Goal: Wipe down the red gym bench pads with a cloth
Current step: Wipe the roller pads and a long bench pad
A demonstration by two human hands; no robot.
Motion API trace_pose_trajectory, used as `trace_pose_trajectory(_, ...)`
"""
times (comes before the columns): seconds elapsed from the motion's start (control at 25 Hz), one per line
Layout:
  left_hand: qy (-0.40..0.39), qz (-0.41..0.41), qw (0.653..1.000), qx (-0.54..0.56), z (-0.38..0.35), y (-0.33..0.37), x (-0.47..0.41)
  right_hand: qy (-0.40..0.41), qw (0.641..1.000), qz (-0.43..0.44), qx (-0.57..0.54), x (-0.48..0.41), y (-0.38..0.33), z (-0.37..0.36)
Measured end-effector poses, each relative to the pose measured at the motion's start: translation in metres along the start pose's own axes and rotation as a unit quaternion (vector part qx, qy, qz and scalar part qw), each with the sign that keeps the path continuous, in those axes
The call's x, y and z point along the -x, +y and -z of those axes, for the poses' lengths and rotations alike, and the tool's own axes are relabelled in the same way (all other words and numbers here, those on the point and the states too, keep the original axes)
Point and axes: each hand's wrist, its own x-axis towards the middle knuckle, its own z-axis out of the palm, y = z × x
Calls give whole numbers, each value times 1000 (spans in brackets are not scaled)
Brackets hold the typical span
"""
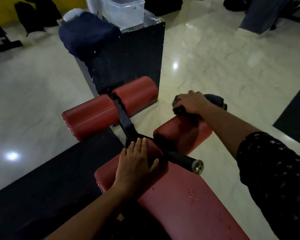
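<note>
Head view: beyond the black handle, the right hand clutches the cloth on a red roller pad's far end. The left hand lies flat on the main pad beside the handle. The cloth may slip off that rounded edge, and the droplets risk being missed.

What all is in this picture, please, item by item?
Bench pad: one, red, bottom centre, droplets on it.
Roller pads: at least three, red, beyond the bench pad.
Handle bar: one, black, metal-capped, across the bench.
Cloth: one, dark grey, on the right roller pad.
Box: one, black, behind the rollers.
Plastic tub: one, clear, on the box.
Fabric: one, navy, draped over the box.
Floor mats: two, black, left and far right.
Left hand: flat on bench pad.
Right hand: gripping the cloth.
</note>
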Motion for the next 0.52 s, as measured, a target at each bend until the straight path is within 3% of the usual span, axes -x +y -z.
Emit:
trace_pose_trajectory(0.16, -15, 1, 1000, -10, 0, -1, -2, -22, 981, -107, -160, 15, 41, -24)
trace_pose_trajectory(0.32, -13, 6, 1000, -18, -1, 0, -2, 92, 933, -175, -300, 66, 39, -65)
trace_pose_trajectory(0.4, -10, 5, 1000, -14, -4, 0, -3, 152, 886, -236, -369, 91, 25, -90)
trace_pose_trajectory(0.52, 9, 2, 1000, 7, -3, 1, -4, 171, 756, -352, -525, 120, -11, -127)
